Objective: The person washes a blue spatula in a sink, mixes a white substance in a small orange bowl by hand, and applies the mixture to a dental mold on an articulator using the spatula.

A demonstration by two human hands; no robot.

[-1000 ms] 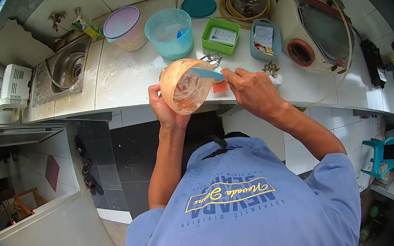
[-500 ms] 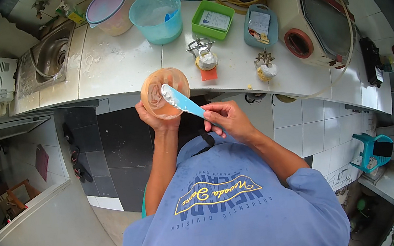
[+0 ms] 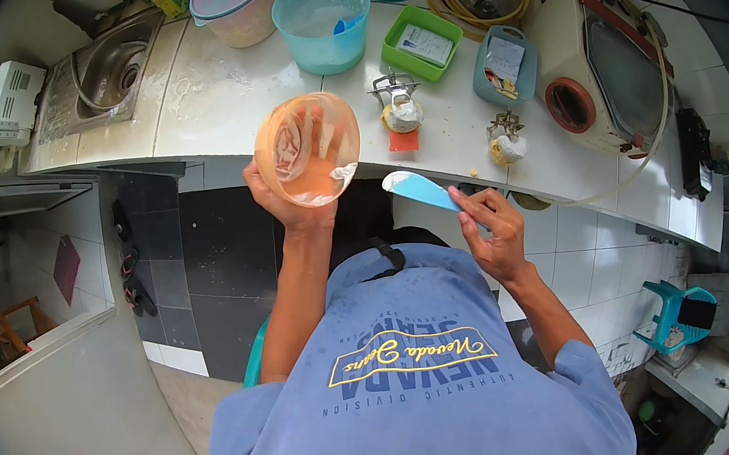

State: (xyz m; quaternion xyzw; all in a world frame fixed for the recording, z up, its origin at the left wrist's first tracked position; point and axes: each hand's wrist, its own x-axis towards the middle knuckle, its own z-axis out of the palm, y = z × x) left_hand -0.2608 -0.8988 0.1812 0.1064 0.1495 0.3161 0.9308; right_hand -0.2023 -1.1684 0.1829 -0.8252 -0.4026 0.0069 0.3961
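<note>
My left hand is wrapped round a translucent orange plastic bowl, held up in front of the counter and tilted with its mouth toward me. White creamy streaks cling to its inner wall, and a thicker white smear sits near the lower right rim. To the right of the bowl and apart from it, my right hand grips the handle end of a light blue spatula. White cream coats the spatula's tip, which points left toward the bowl.
On the white tiled counter stand a lidded tub, a teal tub, a green basket and a blue-grey basket. Two metal fixtures with white-topped lumps sit near the edge. A sink lies left, a boxy machine right.
My right hand has drawn the spatula back to the right, out of the bowl's mouth. There is less cream on its tip, and a white smear now shows inside the bowl's rim.
</note>
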